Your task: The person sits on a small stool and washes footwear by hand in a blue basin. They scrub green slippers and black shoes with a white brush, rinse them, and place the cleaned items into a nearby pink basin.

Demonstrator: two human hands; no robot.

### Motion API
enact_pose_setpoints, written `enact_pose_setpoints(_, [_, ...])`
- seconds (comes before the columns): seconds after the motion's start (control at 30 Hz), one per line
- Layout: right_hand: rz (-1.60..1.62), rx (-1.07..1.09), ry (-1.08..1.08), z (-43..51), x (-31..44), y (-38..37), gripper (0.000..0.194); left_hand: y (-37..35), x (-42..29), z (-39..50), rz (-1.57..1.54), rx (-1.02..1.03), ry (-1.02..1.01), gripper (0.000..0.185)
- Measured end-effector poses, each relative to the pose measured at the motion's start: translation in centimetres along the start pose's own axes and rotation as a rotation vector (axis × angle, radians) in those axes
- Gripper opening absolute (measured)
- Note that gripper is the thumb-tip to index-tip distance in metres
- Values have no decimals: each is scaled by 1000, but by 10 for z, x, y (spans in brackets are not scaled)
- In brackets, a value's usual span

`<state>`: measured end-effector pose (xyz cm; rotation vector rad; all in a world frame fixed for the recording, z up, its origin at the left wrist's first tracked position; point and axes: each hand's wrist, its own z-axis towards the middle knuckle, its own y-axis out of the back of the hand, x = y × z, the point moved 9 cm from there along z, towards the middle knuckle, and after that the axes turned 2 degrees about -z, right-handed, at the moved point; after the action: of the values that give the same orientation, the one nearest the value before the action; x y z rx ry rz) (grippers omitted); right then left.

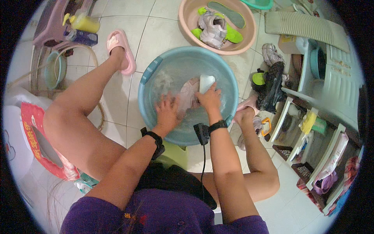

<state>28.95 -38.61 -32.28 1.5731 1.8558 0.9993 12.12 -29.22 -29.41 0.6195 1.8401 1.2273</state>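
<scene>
A blue plastic basin (pixel 146 102) of cloudy water stands on the floor between my legs. Beneath the surface lies a pale pink item (pixel 190 87), possibly a shoe; the water blurs its outline. My right hand (pixel 211 99) grips the lower end of a white block (pixel 207 82), perhaps a scrubbing brush whose underside is hidden, at the item's right side. To the left, my left hand (pixel 169 112) is spread in the water just beside the item, fingers apart and holding nothing. Whitish suds (pixel 165 79) float near the basin's upper left.
Beyond, a pink basin (pixel 184 25) holds a grey-white shoe (pixel 213 29) and green insoles. Bottles (pixel 84 23) stand at upper left near a looped hose (pixel 96 58). Another shoe (pixel 272 54), a black bag (pixel 270 93) and a white shelf (pixel 327 155) are rightward. A cable (pixel 204 163) hangs at my right wrist.
</scene>
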Motion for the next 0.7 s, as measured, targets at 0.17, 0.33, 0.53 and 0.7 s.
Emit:
enact_pose_setpoints(0.17, [31, -33, 43, 14, 7, -12, 85, -6, 34, 1, -206, 172, 342, 90])
enact_pose_setpoints(0.33, [-129, -212, 519, -58, 50, -27, 75, -21, 33, 10, -155, 312, 361, 94])
enact_pose_setpoints(0.53, [-75, -193, 542, -52, 50, -45, 74, -38, 35, 8, -215, 273, 336, 96])
enact_pose_setpoints(0.7, [-59, -63, 292, -10, 41, -49, 66, -41, 36, 14, -162, 255, 255, 95])
